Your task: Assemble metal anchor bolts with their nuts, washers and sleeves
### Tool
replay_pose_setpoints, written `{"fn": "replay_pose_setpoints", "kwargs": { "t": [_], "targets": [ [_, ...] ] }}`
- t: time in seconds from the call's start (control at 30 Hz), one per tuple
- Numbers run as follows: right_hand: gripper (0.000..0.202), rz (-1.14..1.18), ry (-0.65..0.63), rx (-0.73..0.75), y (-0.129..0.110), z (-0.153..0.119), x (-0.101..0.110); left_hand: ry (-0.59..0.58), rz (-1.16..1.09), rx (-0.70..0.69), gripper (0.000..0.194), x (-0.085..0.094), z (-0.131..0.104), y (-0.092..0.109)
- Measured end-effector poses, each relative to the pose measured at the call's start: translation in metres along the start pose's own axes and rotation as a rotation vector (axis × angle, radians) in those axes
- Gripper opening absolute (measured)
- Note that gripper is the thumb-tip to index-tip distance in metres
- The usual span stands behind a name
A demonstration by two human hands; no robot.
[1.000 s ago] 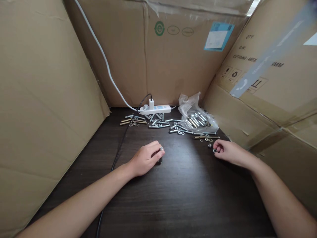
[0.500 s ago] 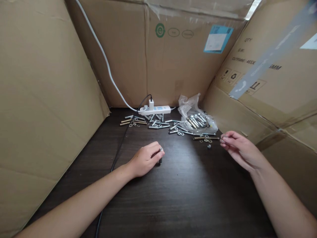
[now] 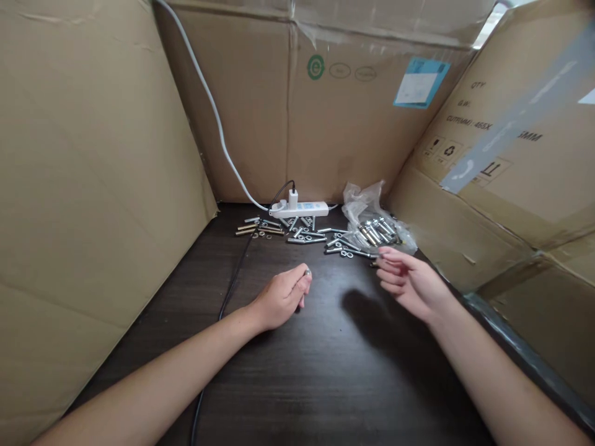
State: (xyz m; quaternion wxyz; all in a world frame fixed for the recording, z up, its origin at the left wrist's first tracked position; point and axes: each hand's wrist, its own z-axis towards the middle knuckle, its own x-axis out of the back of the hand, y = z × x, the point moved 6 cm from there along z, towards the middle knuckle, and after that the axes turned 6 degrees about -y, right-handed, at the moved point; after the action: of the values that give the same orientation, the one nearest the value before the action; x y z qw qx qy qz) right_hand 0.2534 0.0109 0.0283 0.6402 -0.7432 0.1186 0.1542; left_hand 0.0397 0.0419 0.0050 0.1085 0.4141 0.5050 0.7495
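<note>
So the step in hand looks to me like a hold-and-fetch kind of thing. The left hand (image 3: 281, 300) is wrapped round a small silver metal fastener (image 3: 308, 272) over the middle of the dark wood-grain worktop (image 3: 297, 371), with only its shiny end poking out above the thumb and finger. Most of it is hidden, so no idea how long it is.

The right hand (image 3: 409, 282) has thumb and index finger brought together near the front of the crumpled clear plastic bag (image 3: 363, 195). Might be a tiny part in there — the fingertips are too blurry, so I can't tell if they're gripping anything.

If there is one, I'd say the next move calls for a light fingertip pinch on the right and a steady left, since bits this small would be easy to drop.

Pose-wise: left forearm comes in low from the bottom left, fist near the surface, knuckles outward. Right forearm angles in from the lower right, the other fingers loosely curled and a bit spread, and the shadow (image 3: 365, 316) off to its side says it's raised clear of the wood. The hands are well apart — loose silver bolts (image 3: 307, 240) and flat metal washers (image 3: 347, 254) lie beyond them.
</note>
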Motion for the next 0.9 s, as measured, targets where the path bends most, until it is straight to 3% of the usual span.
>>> {"fn": "replay_pose_setpoints", "kwargs": {
  "t": [0.1,0.17,0.23,0.47,0.9],
  "targets": [
    [0.014,-0.268,-0.137,-0.034,0.016,0.013,-0.053,0.014,-0.011,0.0,0.031,-0.001,0.0,-0.003],
    [0.015,-0.528,-0.184,0.101,0.022,0.017,-0.079,0.038,0.055,-0.015,0.028,0.001,0.0,-0.003],
    [0.014,-0.695,-0.159,0.274,0.026,0.016,-0.09,0.055,0.121,-0.028,0.025,0.003,0.0,-0.001],
    [0.02,-1.061,-0.168,0.448,0.036,0.005,-0.08,-0.019,0.215,-0.023,0.026,0.0,0.0,0.004],
    [0.029,-1.124,-0.206,0.399,0.05,0.009,-0.081,-0.102,0.295,-0.072,0.018,-0.006,-0.001,0.008]
  ]
}}
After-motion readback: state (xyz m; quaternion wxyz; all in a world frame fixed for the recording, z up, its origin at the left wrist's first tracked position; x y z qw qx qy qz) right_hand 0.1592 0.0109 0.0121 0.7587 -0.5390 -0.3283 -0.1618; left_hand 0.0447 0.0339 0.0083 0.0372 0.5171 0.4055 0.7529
